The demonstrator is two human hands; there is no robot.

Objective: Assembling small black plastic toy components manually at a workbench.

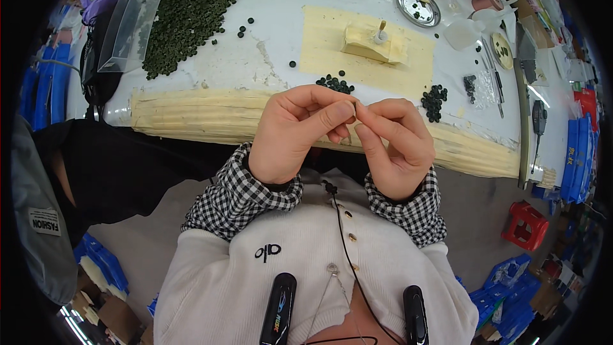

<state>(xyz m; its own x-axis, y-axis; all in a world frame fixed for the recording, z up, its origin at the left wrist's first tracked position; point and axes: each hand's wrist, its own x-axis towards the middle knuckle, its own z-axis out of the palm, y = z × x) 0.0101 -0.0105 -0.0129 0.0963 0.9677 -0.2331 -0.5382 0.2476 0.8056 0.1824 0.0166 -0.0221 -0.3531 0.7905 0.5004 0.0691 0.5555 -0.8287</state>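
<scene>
Over the table's front edge, my left hand [288, 129] and my right hand [399, 145] meet fingertip to fingertip. Each is closed in a pinch, with thumb and forefinger pressed together. Whatever sits between the tips is too small and too covered to name. Just beyond my left fingers lies a small cluster of dark round pieces [334, 83]. A second cluster of dark pieces [434, 103] is beside my right hand. Farther off, a cream block with a small upright peg [375, 45] stands on a yellow sheet [319, 38].
A large heap of dark green pieces [191, 13] spreads at the far left beside a clear plastic bin [131, 29]. At the right are a round metal dish [418, 7], thin tools [497, 80] and a cup [488, 0]. A red stool [525, 225] stands on the floor.
</scene>
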